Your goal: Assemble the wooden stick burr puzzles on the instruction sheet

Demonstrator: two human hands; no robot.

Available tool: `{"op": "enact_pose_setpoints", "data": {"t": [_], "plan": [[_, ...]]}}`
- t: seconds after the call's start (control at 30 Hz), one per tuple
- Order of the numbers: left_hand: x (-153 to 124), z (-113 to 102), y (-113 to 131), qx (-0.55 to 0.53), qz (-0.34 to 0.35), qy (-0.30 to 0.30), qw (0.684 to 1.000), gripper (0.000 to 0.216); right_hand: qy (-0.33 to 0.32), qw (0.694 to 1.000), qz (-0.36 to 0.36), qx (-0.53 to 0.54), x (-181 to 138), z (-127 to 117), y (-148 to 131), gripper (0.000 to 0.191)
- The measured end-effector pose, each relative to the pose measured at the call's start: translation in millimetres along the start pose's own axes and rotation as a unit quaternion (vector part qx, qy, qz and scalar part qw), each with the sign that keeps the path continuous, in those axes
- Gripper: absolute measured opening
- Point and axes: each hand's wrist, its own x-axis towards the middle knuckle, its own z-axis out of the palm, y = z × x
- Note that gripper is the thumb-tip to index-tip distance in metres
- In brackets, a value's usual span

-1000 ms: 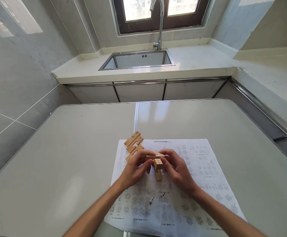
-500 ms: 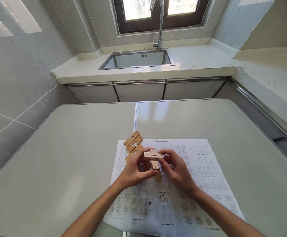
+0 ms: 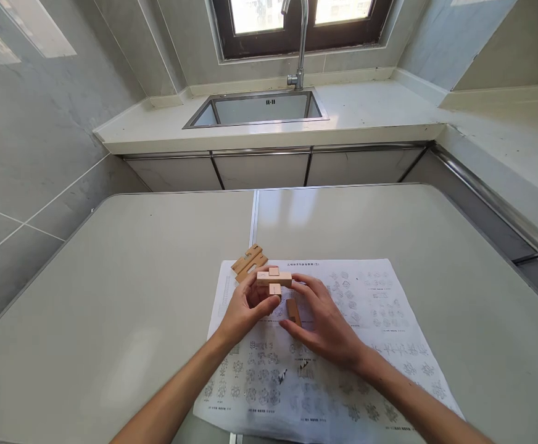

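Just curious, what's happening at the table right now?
Left hand grips joined wooden blocks. Right hand holds single block. Spare pieces behind, clear.

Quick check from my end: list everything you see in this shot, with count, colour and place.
joined wooden blocks: one cluster, pale wood, held up over the paper's far left part
loose wooden piece: one, darker tan, at the right hand's fingers
notched wooden pieces: a small stack, count unclear, tan, at the paper's far left corner
instruction sheet: one, white with printed diagrams, flat on the table
table: one, light grey, seam down the middle
sink: one, steel, set in the counter beyond
tap: one, chrome, behind the sink
window: one, dark frame, above the tap
left hand: one, gripping the joined blocks
right hand: one, at the loose piece
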Motion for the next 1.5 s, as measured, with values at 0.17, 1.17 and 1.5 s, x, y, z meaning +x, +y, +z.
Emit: {"op": "enact_pose_setpoints", "data": {"t": [0.17, 1.17, 1.5], "plan": [[-0.2, 1.9, 0.9, -0.019, 0.007, -0.005, 1.0, 0.068, -0.055, 0.997, -0.042, -0.022, 0.7, -3.9, 2.3, 0.075], [-2.6, 1.7, 1.4, 0.045, 0.009, -0.014, 0.999, 0.072, 0.001, 0.997, 0.023, -0.078, 9.2, -16.6, 11.1, 0.006], [-6.1, 9.7, 8.6, 0.11, 0.027, -0.01, 0.993, 0.066, 0.03, 0.989, 0.078, 0.125, 11.4, -21.5, 14.5, 0.029]]}}
